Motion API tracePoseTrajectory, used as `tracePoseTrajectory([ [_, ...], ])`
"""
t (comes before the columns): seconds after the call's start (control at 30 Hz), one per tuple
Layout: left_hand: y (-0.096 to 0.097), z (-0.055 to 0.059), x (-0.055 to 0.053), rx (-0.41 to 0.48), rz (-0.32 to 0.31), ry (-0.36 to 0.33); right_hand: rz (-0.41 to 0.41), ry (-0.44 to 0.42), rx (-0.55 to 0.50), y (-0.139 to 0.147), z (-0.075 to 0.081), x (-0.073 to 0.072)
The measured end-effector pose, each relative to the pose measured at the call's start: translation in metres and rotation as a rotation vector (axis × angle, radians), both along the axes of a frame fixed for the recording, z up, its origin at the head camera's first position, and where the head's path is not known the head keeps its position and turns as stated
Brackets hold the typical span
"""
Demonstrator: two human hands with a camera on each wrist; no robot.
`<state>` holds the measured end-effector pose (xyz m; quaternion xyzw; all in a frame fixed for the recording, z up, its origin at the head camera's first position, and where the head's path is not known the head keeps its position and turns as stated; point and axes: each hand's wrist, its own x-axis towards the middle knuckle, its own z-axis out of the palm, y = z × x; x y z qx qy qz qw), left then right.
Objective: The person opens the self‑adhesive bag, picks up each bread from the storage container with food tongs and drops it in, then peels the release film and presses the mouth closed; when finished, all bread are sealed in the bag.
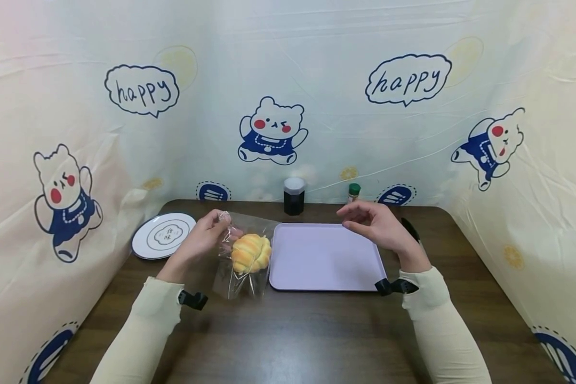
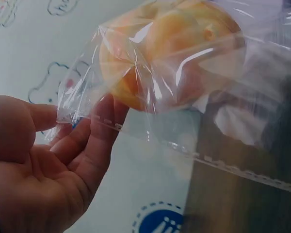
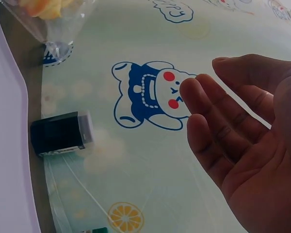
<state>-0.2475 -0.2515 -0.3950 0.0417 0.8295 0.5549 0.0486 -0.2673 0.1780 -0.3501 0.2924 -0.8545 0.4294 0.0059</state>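
My left hand (image 1: 205,234) pinches the upper left corner of a clear plastic bag (image 1: 228,282) between thumb and fingers. Inside the bag is a yellow-orange bread roll (image 1: 251,254) with a ridged, twisted surface. The left wrist view shows the bag's film (image 2: 160,131) stretching right from the fingertips, the roll (image 2: 169,53) behind its folds. Over the back right part of a lilac tray (image 1: 317,261), my right hand (image 1: 374,224) is raised with loosely bent fingers and holds nothing. In the right wrist view that hand's palm (image 3: 257,179) shows bare.
A white plate (image 1: 146,240) with a dark rim and printed centre lies at the table's left. Behind the tray stand a dark jar (image 1: 294,200) with a white lid and a small green-capped bottle (image 1: 353,191). A printed cloth (image 1: 326,133) encloses the brown table (image 1: 278,341).
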Motion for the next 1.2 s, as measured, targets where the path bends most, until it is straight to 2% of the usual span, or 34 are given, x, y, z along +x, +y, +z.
tracePoseTrajectory([
  [0.1,-0.005,-0.007,-0.005,-0.060,0.059,-0.016,-0.006,0.006,0.015,0.001,-0.001,0.000],
  [0.2,-0.010,-0.013,-0.010,-0.085,0.102,-0.067,-0.027,0.007,0.046,0.003,-0.002,0.000],
  [0.3,-0.013,-0.022,-0.018,-0.058,0.113,-0.111,-0.047,0.005,0.084,0.004,-0.003,0.000],
  [0.43,-0.017,-0.034,-0.026,-0.087,0.129,-0.105,-0.061,0.004,0.123,0.007,-0.005,-0.001],
  [0.63,-0.020,-0.042,-0.032,-0.121,0.172,-0.114,-0.077,0.022,0.146,0.013,-0.007,-0.004],
  [0.77,-0.024,-0.047,-0.031,-0.078,0.176,-0.129,-0.083,0.021,0.150,0.016,-0.008,-0.004],
  [0.9,-0.029,-0.049,-0.028,-0.088,0.164,-0.152,-0.092,0.009,0.162,0.019,-0.008,-0.004],
  [1.03,-0.032,-0.047,-0.026,-0.176,0.122,-0.223,-0.100,0.003,0.166,0.021,-0.008,-0.004],
  [1.2,-0.034,-0.047,-0.024,-0.367,0.055,-0.298,-0.099,-0.012,0.155,0.023,-0.009,-0.004],
])
